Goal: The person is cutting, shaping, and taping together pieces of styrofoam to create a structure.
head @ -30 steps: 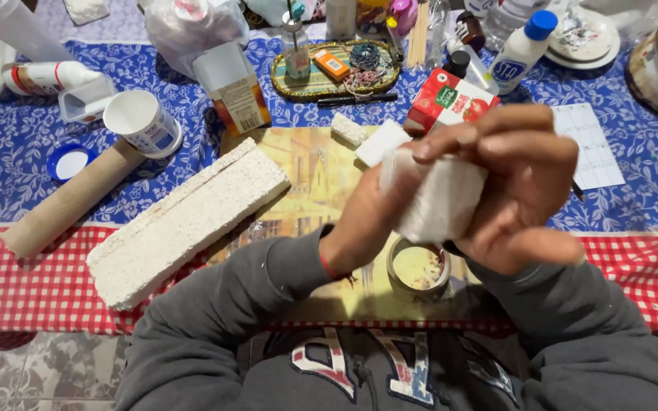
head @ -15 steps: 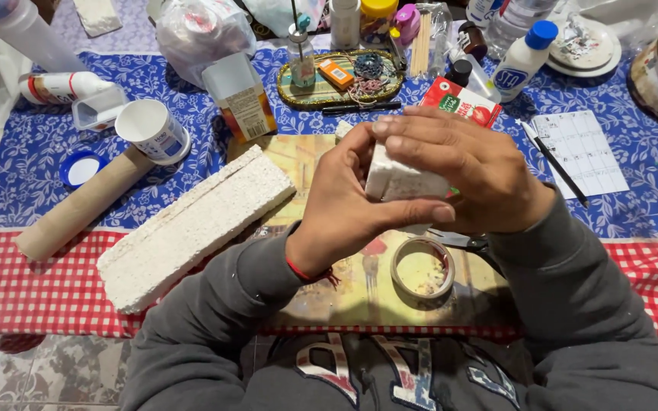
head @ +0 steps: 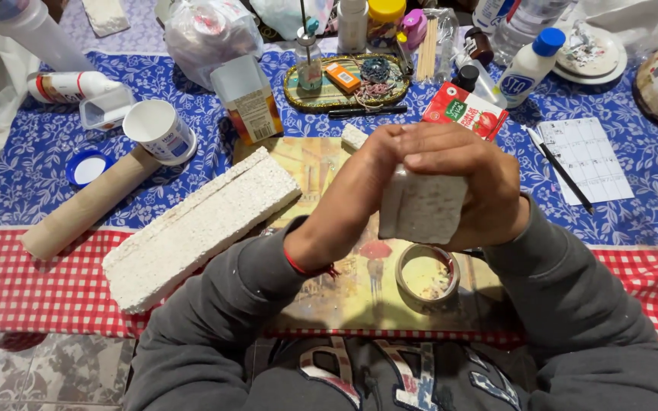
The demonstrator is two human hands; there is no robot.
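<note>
A brown cardboard tube (head: 89, 204) lies near the table's left edge; beside it a long, grainy white foam slab (head: 199, 228); left hand (head: 359, 190) and right hand (head: 470, 186) together clamp a small rough white foam block (head: 420, 209) above a tape roll (head: 424, 278).

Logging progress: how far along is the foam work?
Done: a small foam block exists apart from the long foam slab. In hand: left hand and right hand hold the block raised above the tape roll. Left: the slab lies untouched on the table.
</note>
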